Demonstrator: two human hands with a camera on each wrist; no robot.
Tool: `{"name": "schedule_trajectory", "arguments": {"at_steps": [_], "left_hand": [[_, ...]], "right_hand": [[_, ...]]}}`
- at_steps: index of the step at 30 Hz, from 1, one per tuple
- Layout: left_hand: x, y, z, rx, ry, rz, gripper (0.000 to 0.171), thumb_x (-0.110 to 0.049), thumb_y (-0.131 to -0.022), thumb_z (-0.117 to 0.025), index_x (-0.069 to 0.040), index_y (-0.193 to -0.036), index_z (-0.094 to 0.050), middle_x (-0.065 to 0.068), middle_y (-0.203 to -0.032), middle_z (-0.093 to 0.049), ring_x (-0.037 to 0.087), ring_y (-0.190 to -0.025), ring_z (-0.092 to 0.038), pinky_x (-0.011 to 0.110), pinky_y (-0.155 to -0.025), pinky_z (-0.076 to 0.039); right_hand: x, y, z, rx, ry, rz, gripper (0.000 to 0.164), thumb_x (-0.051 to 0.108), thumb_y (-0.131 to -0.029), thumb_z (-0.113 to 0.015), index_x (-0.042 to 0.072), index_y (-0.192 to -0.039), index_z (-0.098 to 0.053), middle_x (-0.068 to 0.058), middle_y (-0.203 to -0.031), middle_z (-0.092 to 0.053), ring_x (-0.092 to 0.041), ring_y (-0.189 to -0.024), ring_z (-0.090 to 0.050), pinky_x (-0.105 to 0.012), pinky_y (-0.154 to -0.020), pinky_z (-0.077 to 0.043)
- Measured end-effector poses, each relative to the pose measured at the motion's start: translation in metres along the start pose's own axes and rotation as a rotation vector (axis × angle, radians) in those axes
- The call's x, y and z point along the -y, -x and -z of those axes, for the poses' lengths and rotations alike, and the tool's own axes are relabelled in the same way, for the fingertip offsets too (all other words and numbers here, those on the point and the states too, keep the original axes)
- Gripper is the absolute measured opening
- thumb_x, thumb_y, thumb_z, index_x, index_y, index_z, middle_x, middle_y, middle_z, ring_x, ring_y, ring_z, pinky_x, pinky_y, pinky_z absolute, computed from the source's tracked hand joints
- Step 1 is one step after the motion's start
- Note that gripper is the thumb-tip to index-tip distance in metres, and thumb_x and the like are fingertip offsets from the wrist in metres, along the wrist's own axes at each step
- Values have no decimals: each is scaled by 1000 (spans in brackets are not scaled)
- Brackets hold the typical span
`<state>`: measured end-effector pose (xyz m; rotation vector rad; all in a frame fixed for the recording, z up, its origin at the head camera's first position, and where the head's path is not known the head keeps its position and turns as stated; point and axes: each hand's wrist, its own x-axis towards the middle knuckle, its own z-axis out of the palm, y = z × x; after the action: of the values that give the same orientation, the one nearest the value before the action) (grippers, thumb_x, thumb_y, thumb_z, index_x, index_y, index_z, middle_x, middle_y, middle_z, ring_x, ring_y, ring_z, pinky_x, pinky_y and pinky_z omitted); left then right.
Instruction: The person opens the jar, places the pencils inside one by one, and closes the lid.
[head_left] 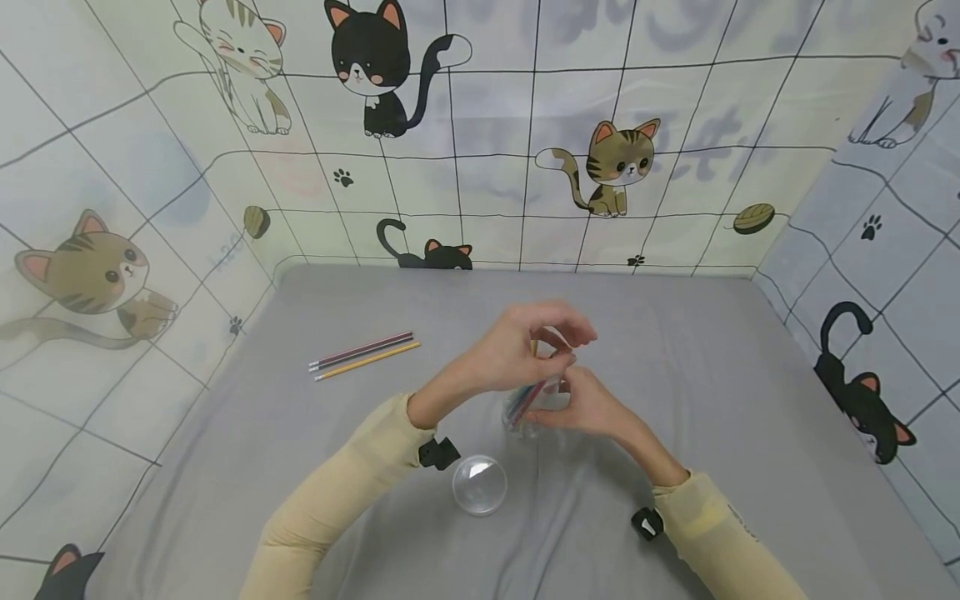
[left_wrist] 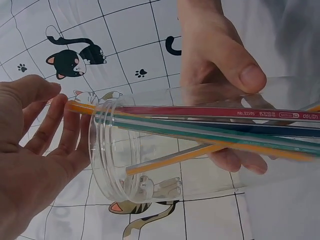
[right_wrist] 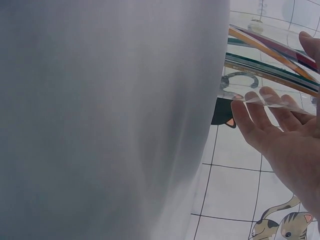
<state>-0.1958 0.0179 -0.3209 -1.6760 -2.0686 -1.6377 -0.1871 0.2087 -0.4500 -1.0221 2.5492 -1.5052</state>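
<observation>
The left hand [head_left: 525, 346] arches over the mouth of a clear jar [left_wrist: 165, 140], wrist bent, its loosely curved fingers released, the tips close by the protruding end of an orange pencil [left_wrist: 82, 107]. Lower down, the right hand [head_left: 588, 404] grasps the jar between thumb and fingers, near the middle of the table [head_left: 675, 350]. Three loose pencils [head_left: 362, 354] lie toward the table's far left corner; a clear round lid [head_left: 480, 485] sits between the forearms.
</observation>
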Motion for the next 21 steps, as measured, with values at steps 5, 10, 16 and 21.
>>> {"name": "schedule_trajectory", "arguments": {"at_steps": [5,10,16,21], "left_hand": [[-1,1,1,4,-11,-3,29,13,-85,-63,5,-113,-67,15,-111,-67,9,-98,-63,29,-85,-55],[0,3,7,-31,-7,-3,28,10,-88,-59,5,-115,-65,13,-109,-68,10,-97,-62,30,-85,-55],[3,16,20,-121,-10,31,27,9,-89,-59,4,-114,-66,12,-107,-68,17,-95,-63,34,-83,-56],[7,30,28,-181,6,80,26,11,-88,-60,4,-113,-66,12,-105,-67,30,-93,-64,37,-82,-56]], "right_hand": [[3,0,1,5,-5,13,59,15,-78,-87,13,-128,-56,0,-121,-62,-21,-106,-59,-52,-86,-53],[3,1,0,-1,13,-12,55,15,-77,-87,14,-124,-57,0,-117,-64,-20,-103,-61,-45,-86,-53],[1,-1,0,-6,-1,-17,61,16,-78,-87,5,-130,-58,-10,-120,-66,-20,-103,-61,-43,-85,-53],[1,-2,-1,-14,-10,-30,65,14,-75,-88,2,-132,-58,-13,-121,-66,-19,-101,-63,-42,-85,-54]]}}
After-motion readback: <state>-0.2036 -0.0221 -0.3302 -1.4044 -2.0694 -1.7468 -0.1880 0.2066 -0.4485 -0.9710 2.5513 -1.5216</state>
